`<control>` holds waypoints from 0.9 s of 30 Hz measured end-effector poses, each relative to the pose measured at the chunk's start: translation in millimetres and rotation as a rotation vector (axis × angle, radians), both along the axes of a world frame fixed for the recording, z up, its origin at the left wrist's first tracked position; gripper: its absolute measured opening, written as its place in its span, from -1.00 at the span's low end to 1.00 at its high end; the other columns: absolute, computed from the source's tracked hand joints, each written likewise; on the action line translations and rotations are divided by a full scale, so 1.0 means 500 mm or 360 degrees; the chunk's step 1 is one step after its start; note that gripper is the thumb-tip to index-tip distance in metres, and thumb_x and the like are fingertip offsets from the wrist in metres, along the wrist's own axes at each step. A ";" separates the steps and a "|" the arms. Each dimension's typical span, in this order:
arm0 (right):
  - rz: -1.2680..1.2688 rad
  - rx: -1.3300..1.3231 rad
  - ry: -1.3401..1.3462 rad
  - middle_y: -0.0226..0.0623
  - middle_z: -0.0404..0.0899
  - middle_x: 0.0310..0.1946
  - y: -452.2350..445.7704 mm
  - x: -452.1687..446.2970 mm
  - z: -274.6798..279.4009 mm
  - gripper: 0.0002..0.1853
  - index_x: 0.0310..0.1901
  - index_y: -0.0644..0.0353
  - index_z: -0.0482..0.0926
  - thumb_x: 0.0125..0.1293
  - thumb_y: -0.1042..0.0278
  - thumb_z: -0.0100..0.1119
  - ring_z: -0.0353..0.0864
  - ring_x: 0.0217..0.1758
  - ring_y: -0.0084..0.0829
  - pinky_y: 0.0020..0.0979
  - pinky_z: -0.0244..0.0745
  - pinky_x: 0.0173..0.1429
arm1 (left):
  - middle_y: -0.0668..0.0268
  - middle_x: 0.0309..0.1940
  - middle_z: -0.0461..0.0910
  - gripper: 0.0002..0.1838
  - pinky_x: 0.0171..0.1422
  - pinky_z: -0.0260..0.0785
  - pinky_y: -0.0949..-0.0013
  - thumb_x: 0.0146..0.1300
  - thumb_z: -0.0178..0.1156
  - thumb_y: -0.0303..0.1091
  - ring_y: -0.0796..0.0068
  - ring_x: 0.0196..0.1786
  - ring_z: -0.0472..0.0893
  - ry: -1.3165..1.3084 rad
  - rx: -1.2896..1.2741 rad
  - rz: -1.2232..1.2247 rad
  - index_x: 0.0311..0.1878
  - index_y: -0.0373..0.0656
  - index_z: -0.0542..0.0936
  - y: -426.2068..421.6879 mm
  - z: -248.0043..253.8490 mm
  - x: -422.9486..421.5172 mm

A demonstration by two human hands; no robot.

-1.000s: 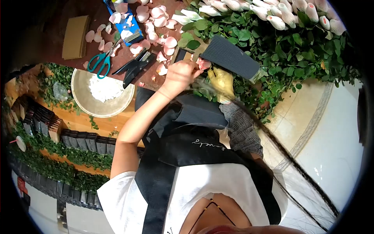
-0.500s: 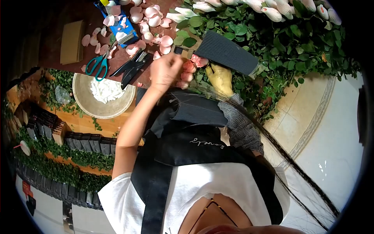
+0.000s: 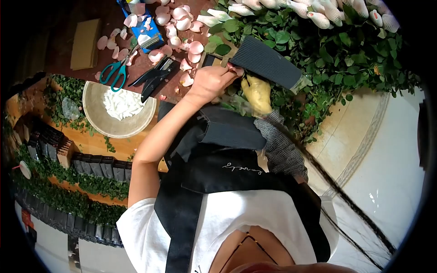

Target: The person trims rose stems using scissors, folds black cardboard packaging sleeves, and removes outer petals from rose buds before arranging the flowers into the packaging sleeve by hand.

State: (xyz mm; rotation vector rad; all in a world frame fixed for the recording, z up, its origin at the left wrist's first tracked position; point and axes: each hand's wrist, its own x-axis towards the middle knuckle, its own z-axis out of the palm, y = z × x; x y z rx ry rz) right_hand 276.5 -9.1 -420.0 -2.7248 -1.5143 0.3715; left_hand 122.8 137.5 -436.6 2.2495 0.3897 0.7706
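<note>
Orange-brown surface (image 3: 86, 144) — bowl (image 3: 92, 119), white pieces (image 3: 122, 104) inside

From here I see a matt, ridged dark sheet (image 3: 266, 63) beside a smooth, rubbery-looking yellow glove (image 3: 256, 94), scissors (image 3: 117, 70) with teal plastic handles at upper left, and a glossy white floor (image 3: 378, 182) at right.

Scissors (image 3: 119, 68) between card stack (image 3: 85, 44) and stapler (image 3: 157, 75) on table (image 3: 144, 94); petals (image 3: 181, 20) behind stapler; leafy stems (image 3: 327, 59) right.
</note>
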 end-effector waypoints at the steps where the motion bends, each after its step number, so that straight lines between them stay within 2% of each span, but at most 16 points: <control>1: -0.0077 -0.0083 0.0065 -0.17 0.66 0.00 0.003 -0.003 0.005 -0.63 0.06 0.04 0.67 0.21 0.21 0.32 0.63 0.04 -0.07 -0.13 0.50 0.19 | 0.33 -0.50 0.57 -0.86 -0.37 0.46 0.26 0.20 0.32 -0.21 0.25 -0.40 0.63 0.0057 0.0052 -0.0019 -0.32 -0.04 0.62 0.005 -0.006 -0.003; 2: -0.0079 -0.0081 0.0076 -0.17 0.66 0.00 0.001 -0.004 0.002 -0.63 0.06 0.04 0.67 0.21 0.21 0.32 0.63 0.04 -0.07 -0.13 0.50 0.19 | 0.33 -0.50 0.57 -0.86 -0.37 0.46 0.26 0.20 0.32 -0.21 0.25 -0.40 0.63 0.0069 0.0054 -0.0022 -0.32 -0.04 0.62 0.004 -0.009 -0.013; 4: -0.0015 0.0043 -0.0003 -0.16 0.66 0.01 0.005 -0.002 -0.001 -0.63 0.07 0.03 0.66 0.22 0.20 0.31 0.63 0.06 -0.06 -0.13 0.49 0.20 | 0.30 -0.52 0.55 -0.84 -0.37 0.45 0.24 0.23 0.30 -0.21 0.22 -0.43 0.62 0.0103 -0.0252 0.0311 -0.38 -0.05 0.61 0.020 0.022 -0.030; 6: 0.0037 0.0113 0.0049 -0.14 0.68 -0.03 0.005 -0.001 0.011 -0.65 0.06 0.03 0.66 0.25 0.19 0.28 0.65 0.00 -0.03 -0.13 0.53 0.14 | 0.15 -0.47 0.62 -0.75 -0.31 0.48 0.16 0.36 0.19 -0.20 0.09 -0.40 0.64 0.0382 -0.0529 0.0442 -0.39 -0.13 0.61 0.028 0.025 -0.066; 8: -0.0118 0.0026 0.0319 -0.12 0.70 -0.16 0.000 -0.004 0.045 -0.67 0.04 0.06 0.65 0.26 0.22 0.29 0.67 -0.11 0.00 -0.11 0.57 0.04 | 0.05 -0.40 0.64 -0.74 -0.26 0.50 0.09 0.39 0.17 -0.21 0.01 -0.34 0.64 0.0512 -0.0924 0.0332 -0.33 -0.21 0.62 0.037 0.014 -0.110; 9: -0.0017 0.0051 0.0427 -0.02 0.71 -0.18 -0.016 0.005 0.055 -0.56 0.12 0.28 0.60 0.34 0.14 0.27 0.70 -0.13 -0.05 -0.16 0.58 0.05 | 0.06 -0.39 0.68 -0.75 -0.19 0.52 0.12 0.41 0.14 -0.25 0.03 -0.32 0.68 0.0597 -0.1073 0.0206 -0.22 -0.24 0.66 0.037 0.001 -0.132; 10: -0.0049 -0.0083 0.0670 -0.02 0.69 -0.09 -0.013 0.008 0.093 -0.56 0.21 0.25 0.55 0.38 0.21 0.23 0.67 -0.03 -0.09 -0.22 0.54 0.14 | 0.06 -0.39 0.68 -0.75 -0.19 0.52 0.12 0.41 0.14 -0.25 0.03 -0.32 0.68 0.0607 -0.1078 0.0214 -0.22 -0.24 0.66 0.025 -0.008 -0.148; 12: -0.0198 -0.0067 0.1018 -0.01 0.65 -0.01 -0.018 -0.005 0.134 -0.55 0.28 0.18 0.51 0.42 0.24 0.20 0.61 0.07 -0.14 -0.27 0.47 0.24 | 0.23 -0.38 0.70 -0.77 -0.15 0.53 0.35 0.49 0.10 -0.33 0.40 -0.34 0.68 0.0624 -0.1521 0.0074 -0.09 -0.26 0.67 0.004 -0.018 -0.173; 13: -0.0075 0.0168 0.0923 -0.12 0.70 -0.30 0.006 -0.030 0.170 -0.67 0.13 0.13 0.60 0.36 0.34 0.22 0.67 -0.29 -0.08 -0.21 0.56 -0.10 | 0.26 -0.20 0.73 -0.77 0.02 0.51 0.40 0.51 0.06 -0.38 0.47 -0.15 0.68 0.0640 -0.1574 -0.0028 0.04 -0.28 0.64 0.002 -0.009 -0.179; 14: -0.0083 0.0148 0.0931 -0.12 0.70 -0.30 0.025 -0.043 0.189 -0.67 0.13 0.13 0.60 0.36 0.34 0.22 0.67 -0.29 -0.08 -0.21 0.56 -0.10 | 0.26 -0.20 0.73 -0.77 0.02 0.51 0.40 0.51 0.06 -0.38 0.47 -0.15 0.68 0.0650 -0.1594 -0.0029 0.04 -0.28 0.64 -0.012 -0.020 -0.181; 17: 0.0315 0.0079 0.0728 -0.15 0.71 -0.32 0.047 -0.078 0.189 -0.66 0.09 0.07 0.62 0.30 0.26 0.27 0.71 -0.27 -0.14 -0.17 0.57 -0.09 | 0.24 0.00 0.69 -0.71 0.19 0.45 0.41 0.55 0.03 -0.35 0.45 0.04 0.64 0.0408 -0.1557 -0.0006 0.16 -0.32 0.55 -0.046 -0.047 -0.171; 18: 0.0408 0.0065 0.0504 -0.10 0.71 -0.34 0.047 -0.089 0.170 -0.73 -0.05 0.15 0.63 0.31 0.18 0.24 0.72 -0.28 -0.12 -0.16 0.58 -0.15 | 0.24 0.00 0.69 -0.71 0.19 0.45 0.41 0.55 0.03 -0.35 0.45 0.04 0.64 0.0408 -0.1562 -0.0014 0.16 -0.32 0.55 -0.048 -0.049 -0.168; 20: 0.0380 -0.0382 0.0329 -0.11 0.70 -0.43 0.029 -0.095 0.096 -0.76 -0.20 0.17 0.59 0.32 0.16 0.21 0.71 -0.34 -0.10 -0.15 0.58 -0.20 | 0.05 0.00 0.68 -0.70 0.19 0.49 0.33 0.48 0.02 -0.44 0.31 0.05 0.69 0.0367 -0.1871 0.0068 0.17 -0.38 0.53 -0.049 -0.055 -0.169; 24: 0.0646 -0.0457 0.0247 -0.15 0.67 -0.52 0.058 -0.109 0.056 -0.78 -0.26 0.14 0.55 0.31 0.15 0.18 0.69 -0.41 -0.08 -0.14 0.57 -0.25 | 0.07 0.04 0.67 -0.67 0.27 0.48 0.35 0.51 -0.10 -0.53 0.35 0.12 0.66 0.0155 -0.2278 -0.0038 0.22 -0.43 0.48 -0.049 -0.080 -0.180; 26: 0.0729 -0.0249 0.0264 -0.20 0.64 -0.57 0.054 -0.110 0.059 -0.81 -0.24 0.12 0.56 0.29 0.18 0.19 0.66 -0.47 -0.09 -0.13 0.55 -0.30 | 0.04 0.05 0.65 -0.66 0.31 0.47 0.33 0.50 -0.14 -0.57 0.32 0.14 0.65 0.0146 -0.2307 -0.0025 0.23 -0.45 0.47 -0.055 -0.080 -0.183; 27: 0.0737 -0.0198 0.0323 -0.19 0.63 -0.57 0.053 -0.103 0.062 -0.82 -0.22 0.13 0.56 0.30 0.21 0.19 0.63 -0.49 -0.08 -0.12 0.53 -0.32 | 0.10 0.08 0.65 -0.66 0.32 0.45 0.34 0.54 -0.11 -0.51 0.35 0.16 0.63 0.0181 -0.2296 -0.0058 0.26 -0.38 0.47 -0.055 -0.084 -0.185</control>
